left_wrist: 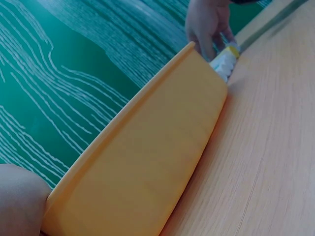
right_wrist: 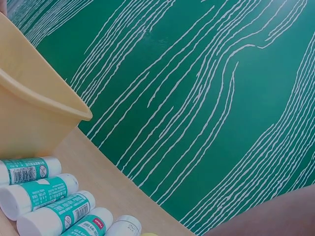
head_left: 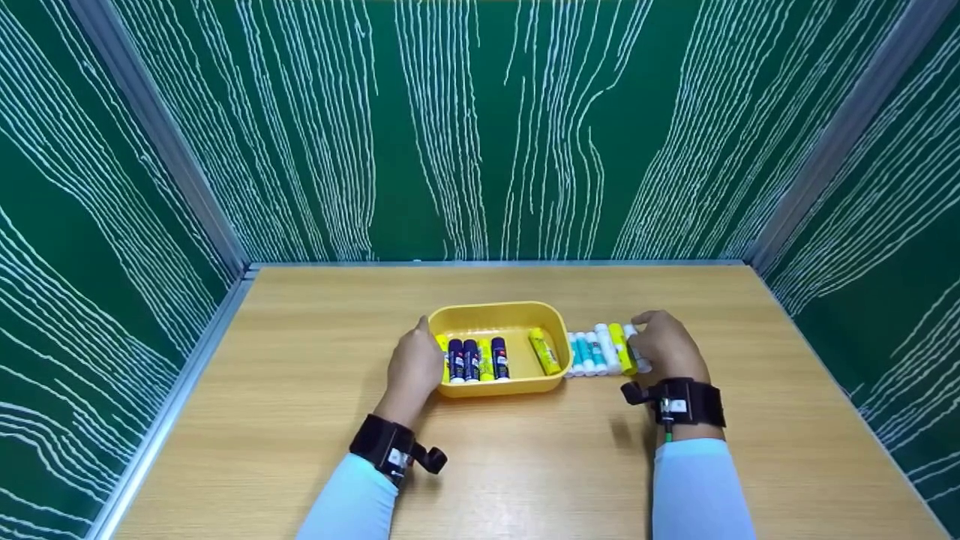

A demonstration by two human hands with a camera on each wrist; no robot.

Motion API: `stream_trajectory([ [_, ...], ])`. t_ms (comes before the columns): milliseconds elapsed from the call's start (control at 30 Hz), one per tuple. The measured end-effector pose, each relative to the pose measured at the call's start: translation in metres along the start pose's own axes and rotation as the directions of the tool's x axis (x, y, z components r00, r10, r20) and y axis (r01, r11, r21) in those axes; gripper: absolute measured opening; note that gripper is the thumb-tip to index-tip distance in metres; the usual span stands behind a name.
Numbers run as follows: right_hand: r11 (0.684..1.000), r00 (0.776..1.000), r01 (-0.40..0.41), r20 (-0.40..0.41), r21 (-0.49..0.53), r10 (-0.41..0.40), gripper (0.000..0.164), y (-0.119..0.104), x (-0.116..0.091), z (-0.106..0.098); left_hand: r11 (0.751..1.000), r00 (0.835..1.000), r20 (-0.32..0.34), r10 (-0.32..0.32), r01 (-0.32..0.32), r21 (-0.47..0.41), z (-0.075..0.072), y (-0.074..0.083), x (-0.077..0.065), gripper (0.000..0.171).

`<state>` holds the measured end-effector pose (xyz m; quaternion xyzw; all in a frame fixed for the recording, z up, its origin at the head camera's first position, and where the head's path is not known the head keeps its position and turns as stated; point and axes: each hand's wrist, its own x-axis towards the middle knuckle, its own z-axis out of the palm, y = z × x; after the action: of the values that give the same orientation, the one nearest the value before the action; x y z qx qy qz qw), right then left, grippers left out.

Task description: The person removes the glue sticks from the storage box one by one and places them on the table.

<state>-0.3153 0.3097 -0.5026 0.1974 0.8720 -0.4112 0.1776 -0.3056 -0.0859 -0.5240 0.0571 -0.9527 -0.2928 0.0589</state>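
Note:
My left hand (head_left: 416,360) grips the left end of a yellow plastic bin (head_left: 499,387), its thumb at the rim. Inside lie several glue sticks: dark blue ones (head_left: 471,360) and yellow ones side by side at the left, and one tilted yellow glue stick (head_left: 544,351) at the right. Against the bin's right wall, a row of white-and-teal glue sticks (head_left: 589,354) lies on the table, with a yellow-green glue stick (head_left: 622,349) near its right end. My right hand (head_left: 667,346) holds the white glue stick (head_left: 634,334) at that end, partly hiding it.
The wooden table (head_left: 315,322) carries the bin and the row. Green panels (head_left: 540,135) with white wavy lines stand behind and at both sides, joined by metal posts (head_left: 840,120). Each wrist wears a black strap (head_left: 694,401) with a small camera.

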Motion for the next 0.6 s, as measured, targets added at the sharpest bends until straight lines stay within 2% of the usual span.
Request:
stream_trajectory([
  [200,1.0,0.999,0.022,-0.028,0.0,-0.022,0.059,0.0006,-0.0058,0.0029,0.999,0.999,-0.023,0.032,-0.032,0.009,-0.001,-0.0003,-0.0009,0.045],
  [433,0.993,0.999,0.003,-0.033,0.118,0.001,0.051,0.0014,-0.0076,0.0026,1.0,0.999,-0.017,0.029,-0.028,0.013,-0.0014,-0.001,-0.0007,0.046],
  [600,0.994,0.999,0.01,-0.036,0.108,-0.006,0.056,0.0018,-0.0083,0.0021,1.0,1.0,-0.012,0.018,-0.018,0.011,-0.0004,-0.0009,-0.0005,0.045],
])
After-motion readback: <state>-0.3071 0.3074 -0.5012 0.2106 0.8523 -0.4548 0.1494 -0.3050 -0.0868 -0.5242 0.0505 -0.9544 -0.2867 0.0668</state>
